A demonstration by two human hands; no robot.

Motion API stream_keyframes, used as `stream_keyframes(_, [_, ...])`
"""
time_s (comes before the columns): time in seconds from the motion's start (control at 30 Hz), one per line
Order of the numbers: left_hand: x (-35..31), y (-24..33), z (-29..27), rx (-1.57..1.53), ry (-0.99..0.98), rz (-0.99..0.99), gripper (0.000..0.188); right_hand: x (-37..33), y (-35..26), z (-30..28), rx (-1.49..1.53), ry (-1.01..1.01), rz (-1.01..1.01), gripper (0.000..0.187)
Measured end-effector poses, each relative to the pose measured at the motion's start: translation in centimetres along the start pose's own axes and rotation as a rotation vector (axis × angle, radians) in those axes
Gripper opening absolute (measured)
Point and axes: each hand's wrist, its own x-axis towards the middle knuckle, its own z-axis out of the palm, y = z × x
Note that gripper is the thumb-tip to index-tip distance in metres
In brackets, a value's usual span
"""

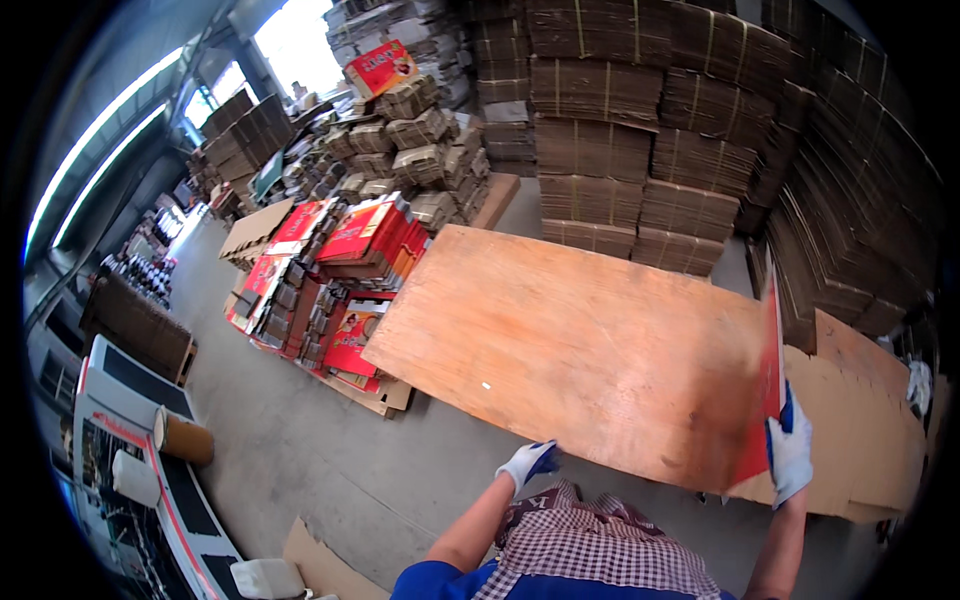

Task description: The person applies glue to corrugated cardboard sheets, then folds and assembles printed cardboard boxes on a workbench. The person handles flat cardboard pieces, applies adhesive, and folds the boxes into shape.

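Here's the red-faced cardboard sheet point(772, 365), up on edge at the right end of the wooden tabletop point(560, 330), the gloved right hand point(790, 452) closed on its near edge. Looks light and stiffish, likely to bow or crease; both side edges seem the best hold. Left hand point(527, 463) by the table's near edge, fingers loosely bent, seemingly empty; contact unclear. Brown cardboard point(875, 440) crowds the right, strapped bundles point(600, 95) wall off the far side, red-printed cartons point(360, 235) sit left.
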Motion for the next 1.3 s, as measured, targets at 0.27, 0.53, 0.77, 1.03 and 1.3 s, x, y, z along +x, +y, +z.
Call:
stream_keyframes(0.27, [2.8, 4.8, 12.0, -0.123, -0.195, -0.129, 0.057, -1.6, 1.2, 6.7, 0.890, 0.098, 0.298, 0.059])
stream_keyframes(0.53, [5.4, 3.4, 4.8, -0.119, 0.134, 0.066, 0.022, -5.8, 16.4, 17.0, 0.975, 0.077, 0.730, 0.031])
stream_keyframes(0.77, [4.3, 1.6, 0.4, 0.190, 0.546, 0.328, 0.020, -9.6, 19.7, 25.6, 0.364, -0.298, 0.892, 0.043])
stream_keyframes(1.03, [1.2, 5.5, 11.1, 1.520, 0.394, 0.840, 0.068, -10.5, 19.9, 27.1, 0.044, -0.384, 0.792, 0.070])
stream_keyframes(1.3, [8.1, 4.3, 18.1, 1.770, 0.094, 0.862, 0.072, -8.0, 12.7, 19.4, -0.205, -0.296, 0.906, 0.054])
